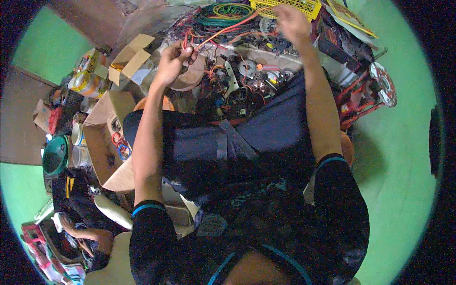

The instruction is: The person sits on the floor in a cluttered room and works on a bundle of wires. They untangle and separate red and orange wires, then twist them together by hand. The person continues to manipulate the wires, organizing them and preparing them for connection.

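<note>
A person's left hand pinched an orange wire between thumb and fingers, left of the yellow crate and on the wearer's side of it. The wire stretched up toward the crate, reaching the right hand, blurred in front of it; whether that grip had closed could not be told. A green cable coil lay just left of the crate, with metal parts nearer the wearer.

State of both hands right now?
Left hand: closed, holding orange wire.
Right hand: blurred; the wire runs up to it, but whether it grips can't be told.
</note>
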Available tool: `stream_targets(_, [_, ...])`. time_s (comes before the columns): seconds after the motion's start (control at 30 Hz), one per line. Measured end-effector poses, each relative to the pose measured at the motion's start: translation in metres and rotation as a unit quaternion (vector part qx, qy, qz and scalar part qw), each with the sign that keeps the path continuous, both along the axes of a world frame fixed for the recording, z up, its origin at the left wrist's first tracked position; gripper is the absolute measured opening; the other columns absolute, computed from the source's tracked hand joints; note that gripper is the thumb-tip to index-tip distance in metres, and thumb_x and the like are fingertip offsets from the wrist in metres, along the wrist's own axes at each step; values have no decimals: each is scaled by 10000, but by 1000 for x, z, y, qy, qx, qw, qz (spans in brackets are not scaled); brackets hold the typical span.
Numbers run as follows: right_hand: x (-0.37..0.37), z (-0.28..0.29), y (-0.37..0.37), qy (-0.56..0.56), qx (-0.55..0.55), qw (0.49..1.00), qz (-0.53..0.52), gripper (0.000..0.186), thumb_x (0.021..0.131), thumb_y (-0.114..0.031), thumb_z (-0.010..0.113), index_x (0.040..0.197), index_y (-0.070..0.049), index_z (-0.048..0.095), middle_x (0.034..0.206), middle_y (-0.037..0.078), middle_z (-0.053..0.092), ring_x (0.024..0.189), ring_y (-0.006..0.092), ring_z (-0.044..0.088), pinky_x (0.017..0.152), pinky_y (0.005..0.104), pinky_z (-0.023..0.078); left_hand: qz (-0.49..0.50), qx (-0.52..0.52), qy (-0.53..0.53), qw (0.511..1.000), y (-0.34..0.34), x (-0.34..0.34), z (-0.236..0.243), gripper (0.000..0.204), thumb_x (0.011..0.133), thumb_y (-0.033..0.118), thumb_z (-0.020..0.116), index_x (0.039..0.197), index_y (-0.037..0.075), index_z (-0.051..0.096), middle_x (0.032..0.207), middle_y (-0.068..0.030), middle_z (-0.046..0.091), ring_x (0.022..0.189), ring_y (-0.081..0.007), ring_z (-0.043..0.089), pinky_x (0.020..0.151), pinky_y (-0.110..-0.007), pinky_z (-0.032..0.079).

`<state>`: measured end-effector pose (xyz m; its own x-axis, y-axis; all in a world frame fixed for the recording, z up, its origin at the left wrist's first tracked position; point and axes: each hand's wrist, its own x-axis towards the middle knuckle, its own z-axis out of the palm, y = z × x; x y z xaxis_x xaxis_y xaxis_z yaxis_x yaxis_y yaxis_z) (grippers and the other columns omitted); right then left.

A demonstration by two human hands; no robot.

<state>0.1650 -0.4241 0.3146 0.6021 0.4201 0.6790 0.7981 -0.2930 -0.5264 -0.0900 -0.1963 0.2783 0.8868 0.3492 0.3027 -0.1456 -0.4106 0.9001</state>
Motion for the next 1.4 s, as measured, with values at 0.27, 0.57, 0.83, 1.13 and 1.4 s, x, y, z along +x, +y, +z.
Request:
stream_targets(0.27, [-22, -1, -14, -42, -27, 997, -55, 264, 802, -129, 556, 1054, -93, 623, 1039, 172, 609, 972, 333, 582, 847, 382, 451, -11, 46, 2, 999, -63, -25, 5, 163, 904, 150, 538, 871, -7, 567, 732, -13, 554, 706, -114, 492, 675, -273, 414])
stream_targets(0.57, [-160, -31, -1, 31, -100, 936, 335, 210, 839, -232, 589, 892, -34, 634, 827, 151, 639, 776, 303, 616, 693, 381, 461, 5, 21, -30, 999, -73, -22, -11, 147, 904, 136, 542, 890, -7, 575, 679, -6, 567, 620, -85, 505, 588, -236, 410])
stream_targets(0.83, [-140, -17, -10, -82, -86, 971, 206, 117, 797, -123, 572, 855, -57, 650, 810, 123, 640, 750, 314, 612, 660, 373, 472, -28, 22, -26, 999, -79, -34, 8, 118, 920, 118, 509, 897, 8, 545, 734, -19, 575, 685, -90, 501, 625, -250, 419])
stream_targets(1.13, [-83, -7, -49, 16, 65, 995, 74, 187, 827, -150, 570, 902, 2, 649, 822, 145, 654, 753, 287, 626, 706, 357, 478, 75, 56, -2, 996, -72, -40, 6, 205, 879, 132, 561, 982, -43, 588, 733, -52, 571, 682, -122, 489, 643, -304, 426])
stream_targets(1.4, [-46, -11, -71, 31, 262, 959, -99, 190, 848, -172, 572, 888, -12, 667, 795, 138, 662, 741, 264, 630, 689, 350, 474, 17, 74, 0, 997, -79, -48, 14, 222, 886, 159, 568, 1003, -28, 594, 751, -37, 591, 686, -113, 510, 640, -274, 425])
